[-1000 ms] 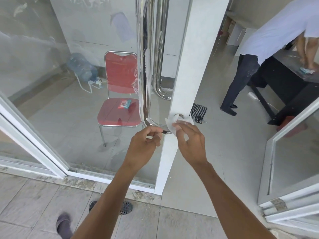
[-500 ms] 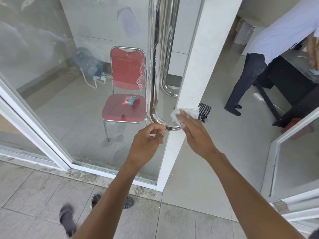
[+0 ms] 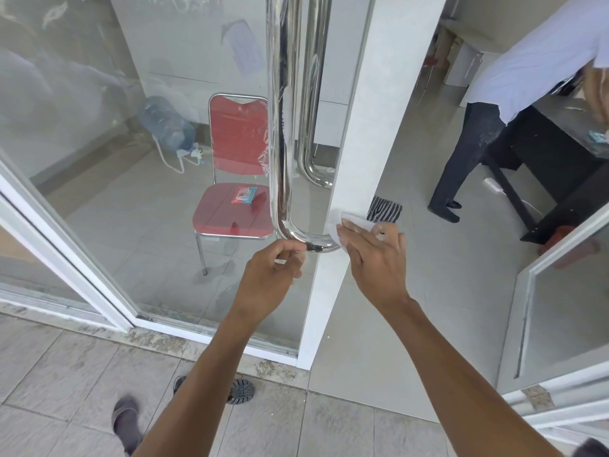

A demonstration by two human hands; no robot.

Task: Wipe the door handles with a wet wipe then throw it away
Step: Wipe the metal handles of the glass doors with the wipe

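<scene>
Head view, left to right: we see it all from above.
Left hand (image 3: 270, 275): fingers curled, pinching at the underside of the handle's lower bend.
Door handle (image 3: 283, 127): chrome tube, upright, curving at the bottom into the white door frame (image 3: 372, 127).
Wet wipe (image 3: 354, 222): pressed flat against the frame where the handle meets it, under our fingertips.
Right hand (image 3: 375, 258): fingers straight, pressing on the wipe.
</scene>
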